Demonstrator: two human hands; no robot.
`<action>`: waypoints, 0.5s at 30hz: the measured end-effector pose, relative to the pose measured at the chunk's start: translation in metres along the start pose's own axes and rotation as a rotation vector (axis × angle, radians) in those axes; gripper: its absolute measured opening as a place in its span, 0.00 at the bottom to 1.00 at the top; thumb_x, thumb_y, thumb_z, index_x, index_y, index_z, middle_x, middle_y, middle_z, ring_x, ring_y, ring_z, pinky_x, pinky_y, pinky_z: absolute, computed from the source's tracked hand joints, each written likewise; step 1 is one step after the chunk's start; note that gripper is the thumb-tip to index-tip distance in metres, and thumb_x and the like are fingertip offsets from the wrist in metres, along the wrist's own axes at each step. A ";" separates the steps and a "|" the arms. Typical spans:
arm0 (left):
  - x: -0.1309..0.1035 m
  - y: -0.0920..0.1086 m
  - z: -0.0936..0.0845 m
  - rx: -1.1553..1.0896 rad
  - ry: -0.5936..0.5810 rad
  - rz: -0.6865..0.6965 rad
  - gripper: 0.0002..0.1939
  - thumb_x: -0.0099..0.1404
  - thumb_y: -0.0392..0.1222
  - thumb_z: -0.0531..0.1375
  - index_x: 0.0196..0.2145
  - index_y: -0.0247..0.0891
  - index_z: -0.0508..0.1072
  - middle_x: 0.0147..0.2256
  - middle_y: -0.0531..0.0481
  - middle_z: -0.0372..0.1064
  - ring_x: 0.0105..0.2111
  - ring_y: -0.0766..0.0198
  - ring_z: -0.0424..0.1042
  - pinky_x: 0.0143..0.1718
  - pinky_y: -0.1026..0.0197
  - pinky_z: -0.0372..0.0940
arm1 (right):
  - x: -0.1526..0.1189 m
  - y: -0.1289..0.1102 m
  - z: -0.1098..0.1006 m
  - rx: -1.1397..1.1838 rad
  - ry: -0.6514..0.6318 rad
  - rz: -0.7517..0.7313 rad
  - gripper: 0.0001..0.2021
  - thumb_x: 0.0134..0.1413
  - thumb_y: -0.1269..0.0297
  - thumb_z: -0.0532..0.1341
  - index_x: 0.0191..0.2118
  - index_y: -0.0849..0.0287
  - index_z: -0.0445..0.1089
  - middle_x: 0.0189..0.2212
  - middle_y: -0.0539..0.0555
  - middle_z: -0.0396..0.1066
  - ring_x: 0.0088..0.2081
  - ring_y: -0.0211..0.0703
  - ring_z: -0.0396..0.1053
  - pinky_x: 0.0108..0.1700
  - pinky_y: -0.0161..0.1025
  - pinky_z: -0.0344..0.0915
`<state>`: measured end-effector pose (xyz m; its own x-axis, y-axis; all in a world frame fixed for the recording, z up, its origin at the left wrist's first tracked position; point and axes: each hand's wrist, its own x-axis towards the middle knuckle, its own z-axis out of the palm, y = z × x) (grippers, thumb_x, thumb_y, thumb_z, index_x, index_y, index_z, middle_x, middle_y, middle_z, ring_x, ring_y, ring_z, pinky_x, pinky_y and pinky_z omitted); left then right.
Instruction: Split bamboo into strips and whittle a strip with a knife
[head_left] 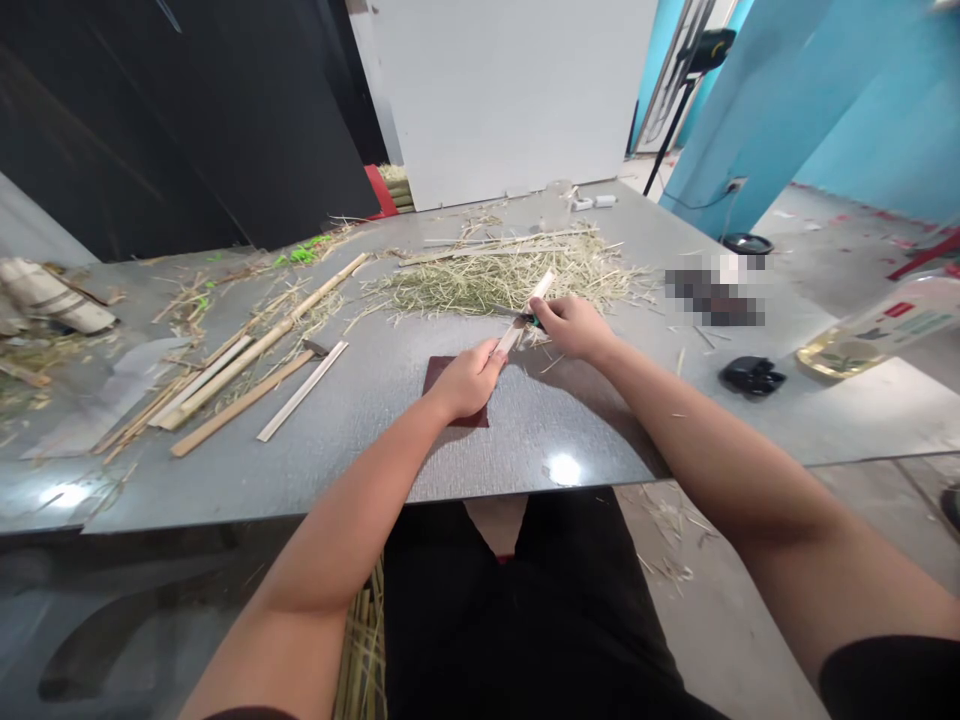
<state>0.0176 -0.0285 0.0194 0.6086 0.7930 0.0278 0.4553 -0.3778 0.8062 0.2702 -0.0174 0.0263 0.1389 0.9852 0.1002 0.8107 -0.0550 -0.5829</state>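
Note:
My left hand (472, 380) is closed round the near end of a pale, flat bamboo strip (544, 287), which slants away from me over the table. Closed on a small knife with a dark green handle (535, 320), my right hand (574, 325) lies just beyond the left. The knife's thin blade crosses the strip and points left. Under my left hand is a dark reddish-brown square sheet (471, 418), partly covered. Right behind the strip spreads a heap of fine bamboo shavings (480, 280).
Left on the grey table (360, 450) lie a hammer (247, 402), a short bamboo strip (304, 390) and a long bamboo pole (270, 340). To the right are a black object (752, 376) and a clear plastic bottle (877, 330). A white panel (517, 100) stands behind.

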 end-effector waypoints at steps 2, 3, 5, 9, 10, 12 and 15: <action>0.001 -0.002 0.001 0.003 0.003 -0.007 0.21 0.82 0.58 0.47 0.40 0.40 0.65 0.30 0.51 0.66 0.28 0.68 0.62 0.35 0.60 0.55 | 0.000 -0.001 0.001 -0.012 -0.010 -0.003 0.38 0.76 0.30 0.45 0.30 0.62 0.63 0.26 0.56 0.65 0.30 0.35 0.57 0.38 0.39 0.48; 0.001 -0.002 0.001 0.006 0.003 -0.013 0.21 0.82 0.58 0.47 0.40 0.40 0.65 0.30 0.51 0.66 0.29 0.68 0.62 0.35 0.59 0.56 | -0.001 -0.002 0.001 -0.019 -0.018 -0.006 0.38 0.77 0.30 0.45 0.30 0.62 0.63 0.26 0.56 0.66 0.30 0.35 0.57 0.38 0.39 0.48; 0.000 -0.002 0.001 0.014 0.000 -0.023 0.21 0.82 0.58 0.47 0.39 0.40 0.65 0.30 0.51 0.67 0.30 0.67 0.64 0.37 0.59 0.57 | -0.001 -0.003 0.002 -0.034 -0.032 -0.018 0.37 0.77 0.31 0.45 0.30 0.62 0.62 0.26 0.57 0.66 0.30 0.35 0.57 0.38 0.39 0.47; -0.002 0.000 0.001 0.064 0.004 -0.029 0.21 0.81 0.61 0.50 0.44 0.40 0.68 0.34 0.50 0.71 0.33 0.66 0.66 0.39 0.59 0.57 | -0.002 -0.004 0.004 -0.043 -0.033 -0.041 0.37 0.77 0.32 0.46 0.29 0.62 0.61 0.26 0.56 0.65 0.30 0.35 0.56 0.39 0.39 0.47; -0.002 0.001 0.001 0.087 0.007 -0.029 0.21 0.80 0.61 0.52 0.46 0.41 0.69 0.36 0.49 0.72 0.34 0.65 0.67 0.39 0.59 0.57 | -0.002 -0.004 0.004 -0.041 -0.030 -0.044 0.37 0.77 0.32 0.46 0.29 0.62 0.60 0.26 0.56 0.64 0.30 0.35 0.55 0.38 0.39 0.47; -0.002 0.003 0.001 0.127 0.019 -0.034 0.20 0.78 0.61 0.55 0.48 0.41 0.70 0.38 0.48 0.74 0.35 0.64 0.68 0.40 0.59 0.57 | -0.003 -0.005 0.004 -0.038 -0.023 -0.049 0.37 0.77 0.32 0.46 0.28 0.62 0.59 0.25 0.56 0.64 0.29 0.35 0.55 0.38 0.40 0.47; -0.002 0.003 0.001 0.141 0.035 -0.052 0.19 0.79 0.61 0.54 0.49 0.42 0.69 0.38 0.48 0.73 0.36 0.63 0.69 0.42 0.59 0.58 | -0.005 -0.007 0.004 -0.039 -0.022 -0.053 0.36 0.77 0.33 0.46 0.28 0.62 0.59 0.25 0.56 0.64 0.30 0.35 0.55 0.38 0.40 0.47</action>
<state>0.0184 -0.0314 0.0217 0.5602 0.8283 0.0106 0.5741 -0.3975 0.7158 0.2622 -0.0211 0.0268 0.0828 0.9902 0.1126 0.8384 -0.0081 -0.5451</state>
